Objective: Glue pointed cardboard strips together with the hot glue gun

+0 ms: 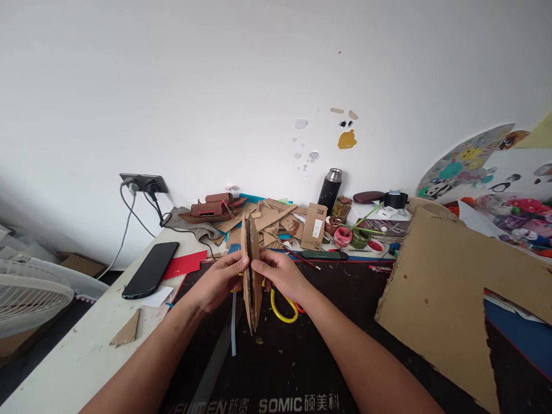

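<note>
Both hands hold a thin cardboard piece [250, 276] upright and edge-on above the black cutting mat [310, 356]. My left hand [219, 280] pinches it from the left, fingers closed on its edge. My right hand [280, 275] grips it from the right, fingers pressed against the board. Yellow-handled scissors [282, 310] lie on the mat just behind and under my right hand.
A large cut cardboard sheet [440, 299] leans at the right. A black phone [150, 269] and red paper [185, 263] lie at left. Cardboard scraps, a model boat [211, 210], a flask [330, 190] and paint pots [351, 236] crowd the back. A fan [30, 287] stands far left.
</note>
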Demonstrator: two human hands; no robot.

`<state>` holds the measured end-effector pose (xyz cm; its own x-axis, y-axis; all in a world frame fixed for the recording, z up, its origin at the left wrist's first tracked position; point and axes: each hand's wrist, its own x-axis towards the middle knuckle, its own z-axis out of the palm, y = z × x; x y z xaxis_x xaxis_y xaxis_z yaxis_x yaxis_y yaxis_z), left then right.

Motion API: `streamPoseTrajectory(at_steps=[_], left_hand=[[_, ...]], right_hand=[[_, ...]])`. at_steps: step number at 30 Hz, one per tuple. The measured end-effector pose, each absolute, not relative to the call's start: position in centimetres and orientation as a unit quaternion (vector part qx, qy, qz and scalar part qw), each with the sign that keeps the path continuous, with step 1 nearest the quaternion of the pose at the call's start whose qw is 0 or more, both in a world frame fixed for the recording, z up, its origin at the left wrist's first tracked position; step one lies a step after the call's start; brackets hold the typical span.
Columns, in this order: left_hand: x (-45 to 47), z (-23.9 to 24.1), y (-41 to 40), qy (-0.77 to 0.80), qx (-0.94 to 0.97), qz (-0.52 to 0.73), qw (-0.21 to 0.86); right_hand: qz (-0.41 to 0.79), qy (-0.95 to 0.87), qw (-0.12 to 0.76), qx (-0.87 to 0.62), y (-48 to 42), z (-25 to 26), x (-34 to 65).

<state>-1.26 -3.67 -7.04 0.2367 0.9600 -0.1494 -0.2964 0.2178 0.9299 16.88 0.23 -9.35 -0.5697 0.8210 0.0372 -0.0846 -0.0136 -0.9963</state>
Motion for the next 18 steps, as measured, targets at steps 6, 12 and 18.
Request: streamPoseTrajectory(at_steps=[6, 12, 18], left_hand=[[-1.45, -7.12, -3.59, 0.390, 0.390, 0.464, 0.693], [-1.39, -7.12, -3.69, 0.368, 0.380, 0.485, 0.696], [-1.17, -6.78, -3.67, 0.371, 0.361, 0.518, 0.681]], right_hand=[[0.635, -0.629, 0.331, -0.303, 0.10, -9.21, 16.92], [0.652, -0.613, 0.347, -0.282, -0.05, -9.17, 16.84], [0.632, -0.603, 0.399, -0.279, 0.15, -8.81, 16.81]])
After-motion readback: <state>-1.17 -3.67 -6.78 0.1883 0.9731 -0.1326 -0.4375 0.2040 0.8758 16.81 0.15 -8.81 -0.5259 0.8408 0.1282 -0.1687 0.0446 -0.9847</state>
